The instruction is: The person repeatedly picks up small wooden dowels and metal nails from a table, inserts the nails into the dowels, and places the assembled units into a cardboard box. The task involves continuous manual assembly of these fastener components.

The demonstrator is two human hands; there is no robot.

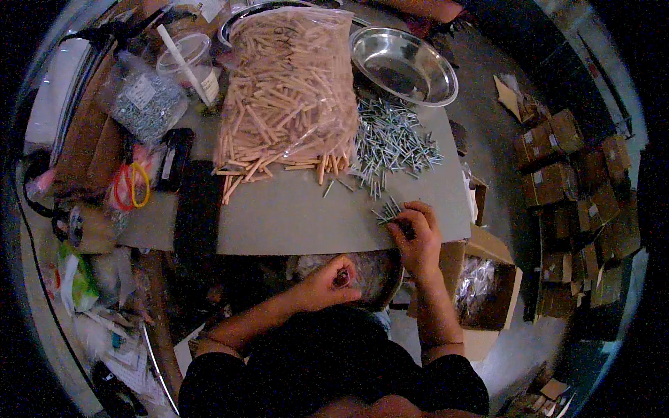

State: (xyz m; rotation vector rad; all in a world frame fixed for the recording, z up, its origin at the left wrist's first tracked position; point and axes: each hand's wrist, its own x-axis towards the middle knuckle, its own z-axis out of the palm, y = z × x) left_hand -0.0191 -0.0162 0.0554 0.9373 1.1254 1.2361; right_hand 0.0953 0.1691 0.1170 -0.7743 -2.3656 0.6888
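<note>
Right hand (414,237) pinched on a small bunch of metal pins (388,211), right by the big pile.
So from where I'm standing, thumb and fingers are closed on that bunch, over the table (306,233). Taking that hand as the clock's centre, the pin pile (397,136) is at 12, with a shiny steel bowl (380,52) beyond it, and a fat clear bag of wooden sticks (289,83) sits around 11. Left hand (333,284) is at 8, near the table edge, loosely curled; can't tell if it's holding anything.
</note>
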